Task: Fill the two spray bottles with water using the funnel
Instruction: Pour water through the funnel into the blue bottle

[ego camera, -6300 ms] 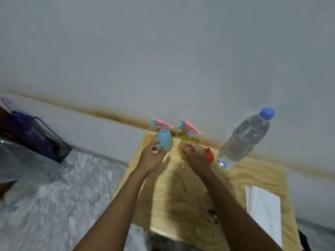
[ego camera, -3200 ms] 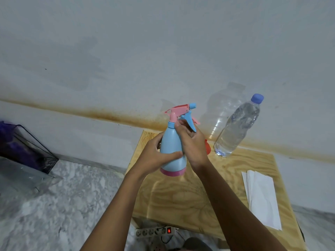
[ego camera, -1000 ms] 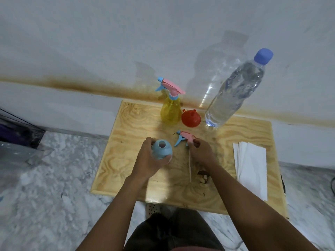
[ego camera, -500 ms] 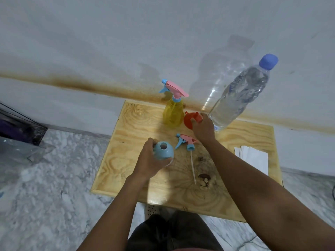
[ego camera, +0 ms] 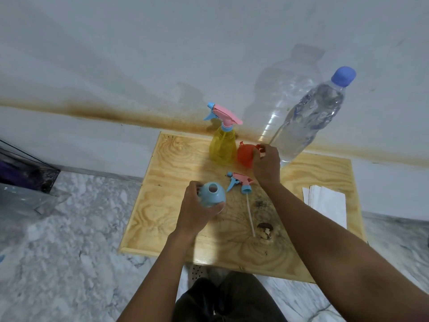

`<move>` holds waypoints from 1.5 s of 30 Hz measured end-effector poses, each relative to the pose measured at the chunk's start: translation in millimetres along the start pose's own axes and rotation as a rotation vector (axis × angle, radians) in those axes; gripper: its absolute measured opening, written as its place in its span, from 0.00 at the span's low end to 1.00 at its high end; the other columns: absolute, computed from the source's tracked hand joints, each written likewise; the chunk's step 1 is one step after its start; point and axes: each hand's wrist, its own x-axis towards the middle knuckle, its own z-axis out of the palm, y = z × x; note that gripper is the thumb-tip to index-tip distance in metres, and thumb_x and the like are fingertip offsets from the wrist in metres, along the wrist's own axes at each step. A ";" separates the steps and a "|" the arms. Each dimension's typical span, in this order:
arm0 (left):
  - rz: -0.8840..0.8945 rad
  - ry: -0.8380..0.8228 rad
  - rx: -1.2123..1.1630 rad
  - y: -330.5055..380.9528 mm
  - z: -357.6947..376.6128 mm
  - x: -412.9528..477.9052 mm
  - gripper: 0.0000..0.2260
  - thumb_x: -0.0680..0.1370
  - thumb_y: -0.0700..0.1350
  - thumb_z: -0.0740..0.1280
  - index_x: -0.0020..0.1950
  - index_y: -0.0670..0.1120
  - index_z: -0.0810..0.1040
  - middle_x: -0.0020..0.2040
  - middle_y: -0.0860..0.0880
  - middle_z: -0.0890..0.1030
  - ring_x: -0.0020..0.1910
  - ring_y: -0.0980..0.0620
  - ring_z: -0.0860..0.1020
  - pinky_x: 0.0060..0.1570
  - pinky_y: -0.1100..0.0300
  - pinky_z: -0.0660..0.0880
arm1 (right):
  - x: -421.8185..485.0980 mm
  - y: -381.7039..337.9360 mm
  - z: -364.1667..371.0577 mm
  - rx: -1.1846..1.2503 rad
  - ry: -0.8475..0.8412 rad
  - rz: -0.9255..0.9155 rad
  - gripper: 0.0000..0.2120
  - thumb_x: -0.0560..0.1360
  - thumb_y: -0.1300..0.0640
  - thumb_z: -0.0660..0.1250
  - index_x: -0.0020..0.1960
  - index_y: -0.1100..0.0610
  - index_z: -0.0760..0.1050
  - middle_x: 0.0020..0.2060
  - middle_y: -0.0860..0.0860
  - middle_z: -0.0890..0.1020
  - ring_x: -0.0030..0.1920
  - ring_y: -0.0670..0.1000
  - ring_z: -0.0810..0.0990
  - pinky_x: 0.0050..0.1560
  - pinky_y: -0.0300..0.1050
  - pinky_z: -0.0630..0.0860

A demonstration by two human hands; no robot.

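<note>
My left hand (ego camera: 196, 211) grips the blue spray bottle (ego camera: 212, 194), which stands on the wooden table (ego camera: 167, 205) with its neck open. Its pink and blue trigger head (ego camera: 239, 182) lies on the table just to the right, dip tube pointing toward me. My right hand (ego camera: 267, 165) holds the red funnel (ego camera: 245, 155) by its spout, tilted on its side. The yellow spray bottle (ego camera: 222, 147), trigger head still on, stands just left of the funnel. A large clear water bottle (ego camera: 306, 122) with a blue cap stands at the back right.
A stack of white paper (ego camera: 327, 203) lies on the table's right side. A dark knot (ego camera: 265, 228) marks the wood near the tube's end. The wall runs right behind the table. A dark bin (ego camera: 25, 173) stands on the marble floor at left.
The blue bottle was lifted, its trigger head taken off and laid on the table. My right hand then reached back and tipped up the red funnel. My left hand stays on the blue bottle.
</note>
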 end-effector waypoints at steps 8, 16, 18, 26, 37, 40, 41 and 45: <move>0.019 -0.041 0.022 12.6 -19.7 -15.4 0.48 0.62 0.52 0.82 0.76 0.50 0.60 0.68 0.54 0.62 0.64 0.57 0.65 0.57 0.60 0.68 | -67.8 -14.8 -54.8 0.183 0.018 -0.206 0.09 0.80 0.53 0.66 0.58 0.55 0.78 0.51 0.47 0.83 0.52 0.45 0.79 0.52 0.37 0.75; 0.244 -0.226 -0.121 75.5 -70.9 -20.6 0.29 0.70 0.47 0.77 0.69 0.61 0.72 0.66 0.56 0.76 0.66 0.57 0.75 0.64 0.58 0.73 | -102.8 -58.5 -88.0 0.574 -0.416 -0.070 0.10 0.81 0.56 0.64 0.53 0.61 0.81 0.43 0.52 0.85 0.43 0.49 0.85 0.45 0.41 0.80; 0.262 -0.234 -0.190 87.4 -74.0 -18.6 0.21 0.71 0.46 0.75 0.61 0.60 0.77 0.58 0.54 0.82 0.58 0.56 0.81 0.64 0.51 0.76 | -110.5 -69.6 -90.1 0.655 -0.508 0.022 0.12 0.82 0.55 0.63 0.54 0.61 0.80 0.42 0.53 0.84 0.40 0.49 0.84 0.43 0.41 0.80; 0.249 0.004 -0.230 102.5 -79.2 -26.3 0.02 0.75 0.44 0.74 0.43 0.49 0.86 0.38 0.54 0.85 0.42 0.53 0.84 0.53 0.49 0.82 | -127.1 -84.7 -89.2 0.644 -0.512 0.222 0.24 0.81 0.42 0.59 0.64 0.60 0.76 0.45 0.55 0.85 0.43 0.53 0.84 0.47 0.50 0.83; 0.092 0.043 -0.125 86.3 -74.4 -22.2 0.13 0.75 0.50 0.75 0.32 0.45 0.83 0.31 0.44 0.84 0.36 0.45 0.85 0.49 0.47 0.83 | -143.9 -63.5 -71.8 0.427 -0.423 -0.125 0.11 0.79 0.58 0.67 0.60 0.56 0.80 0.30 0.51 0.81 0.32 0.44 0.80 0.39 0.37 0.78; 0.065 0.050 -0.123 80.3 -70.4 -21.4 0.20 0.75 0.50 0.74 0.24 0.49 0.77 0.27 0.47 0.82 0.34 0.46 0.85 0.48 0.47 0.83 | -144.1 -59.7 -66.5 0.420 -0.433 -0.116 0.07 0.80 0.57 0.66 0.56 0.53 0.80 0.30 0.50 0.82 0.31 0.41 0.80 0.41 0.38 0.79; 0.064 0.055 -0.120 78.9 -69.0 -20.6 0.20 0.75 0.50 0.74 0.24 0.49 0.76 0.26 0.47 0.81 0.34 0.47 0.85 0.48 0.47 0.83 | -143.2 -58.3 -64.6 0.414 -0.430 -0.110 0.06 0.80 0.57 0.66 0.55 0.53 0.80 0.30 0.51 0.83 0.31 0.42 0.80 0.42 0.40 0.79; 0.045 0.066 -0.093 73.8 -62.5 -14.3 0.21 0.76 0.50 0.73 0.26 0.44 0.73 0.24 0.49 0.79 0.32 0.48 0.85 0.46 0.48 0.83 | -138.5 -54.7 -55.7 0.389 -0.406 -0.074 0.05 0.80 0.55 0.65 0.50 0.50 0.81 0.31 0.53 0.83 0.32 0.43 0.81 0.42 0.41 0.79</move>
